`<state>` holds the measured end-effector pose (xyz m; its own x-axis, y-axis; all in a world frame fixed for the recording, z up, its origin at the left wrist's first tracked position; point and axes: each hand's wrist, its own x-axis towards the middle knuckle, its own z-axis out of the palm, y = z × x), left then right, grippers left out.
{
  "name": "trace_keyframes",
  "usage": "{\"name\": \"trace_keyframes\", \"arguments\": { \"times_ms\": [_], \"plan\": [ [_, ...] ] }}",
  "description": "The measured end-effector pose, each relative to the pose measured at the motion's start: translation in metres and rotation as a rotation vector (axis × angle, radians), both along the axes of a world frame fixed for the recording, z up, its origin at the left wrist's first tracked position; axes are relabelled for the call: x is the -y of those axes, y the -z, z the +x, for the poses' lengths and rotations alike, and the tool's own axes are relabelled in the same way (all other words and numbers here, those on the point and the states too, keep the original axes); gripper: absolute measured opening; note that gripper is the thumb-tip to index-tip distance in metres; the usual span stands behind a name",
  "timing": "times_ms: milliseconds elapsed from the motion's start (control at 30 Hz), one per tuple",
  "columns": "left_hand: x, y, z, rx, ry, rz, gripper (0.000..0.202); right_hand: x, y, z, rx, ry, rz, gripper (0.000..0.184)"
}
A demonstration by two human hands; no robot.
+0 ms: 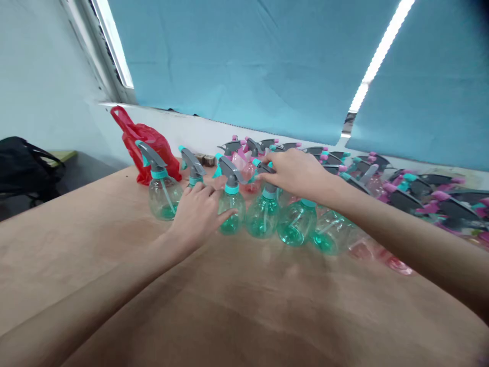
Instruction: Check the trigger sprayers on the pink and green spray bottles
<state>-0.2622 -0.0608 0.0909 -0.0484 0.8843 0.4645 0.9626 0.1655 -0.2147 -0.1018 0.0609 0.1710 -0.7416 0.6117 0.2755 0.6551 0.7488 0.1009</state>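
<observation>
A row of clear green spray bottles with grey and teal trigger heads stands on the brown table (244,306). My left hand (198,214) is wrapped round the body of the second bottle from the left (194,171), fingers reaching toward the third bottle (230,204). My right hand (294,173) is closed over the trigger head of the fourth bottle (263,216). The leftmost bottle (163,191) stands apart from both hands. Further green bottles (298,224) lean to the right.
A red plastic bag (148,145) sits behind the leftmost bottle. Several pink and teal spray bottles (420,196) crowd the back right of the table. A black bag (23,165) lies at the far left. Blue blinds cover the window behind.
</observation>
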Motion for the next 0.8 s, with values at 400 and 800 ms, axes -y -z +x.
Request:
{"name": "trace_keyframes", "arguments": {
  "times_ms": [400,800],
  "plan": [
    [0.009,0.004,0.007,-0.053,-0.060,0.050,0.056,-0.013,0.006,0.002,-0.048,-0.069,-0.101,0.043],
    [0.063,0.061,0.078,0.628,0.213,-0.032,0.091,0.048,0.007,0.065,-0.146,-0.233,-0.182,0.030]
  ]
}}
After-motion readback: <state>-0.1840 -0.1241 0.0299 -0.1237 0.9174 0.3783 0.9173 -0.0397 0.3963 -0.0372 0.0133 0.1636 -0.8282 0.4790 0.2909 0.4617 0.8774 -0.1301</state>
